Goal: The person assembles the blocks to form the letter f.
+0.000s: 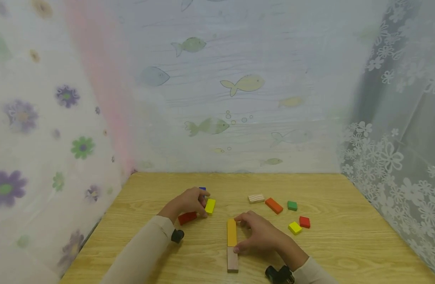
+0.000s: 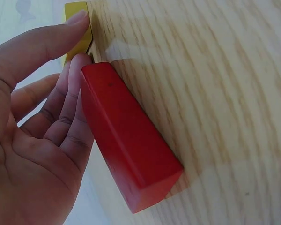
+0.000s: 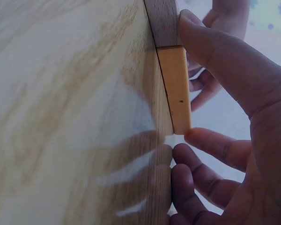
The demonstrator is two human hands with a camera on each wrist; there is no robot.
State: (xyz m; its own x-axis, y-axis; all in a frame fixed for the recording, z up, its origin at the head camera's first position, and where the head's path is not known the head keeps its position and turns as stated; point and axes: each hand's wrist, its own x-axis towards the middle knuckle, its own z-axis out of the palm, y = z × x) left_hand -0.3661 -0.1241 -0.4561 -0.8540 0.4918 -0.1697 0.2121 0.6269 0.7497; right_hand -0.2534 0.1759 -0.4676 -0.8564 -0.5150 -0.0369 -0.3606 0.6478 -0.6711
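An orange-yellow block (image 1: 232, 233) and a plain wooden block (image 1: 232, 260) lie end to end on the table. My right hand (image 1: 261, 233) spans their right side, index fingertip at the far end of the orange-yellow block (image 3: 174, 89) and thumb against the plain block (image 3: 163, 23) close to the seam. My left hand (image 1: 189, 200) reaches over to a yellow block (image 1: 210, 206), its thumb and fingers spread around it. Beside the left palm lies a red block (image 2: 126, 131). Mostly hidden behind the left hand is a blue block (image 1: 202, 189).
To the right lie a pale striped wooden block (image 1: 256, 198), an orange-red block (image 1: 274, 206), a small green block (image 1: 292, 206), a small red block (image 1: 304, 222) and a small yellow block (image 1: 294, 228). Patterned curtains (image 1: 217, 150) surround the wooden table (image 1: 345, 244).
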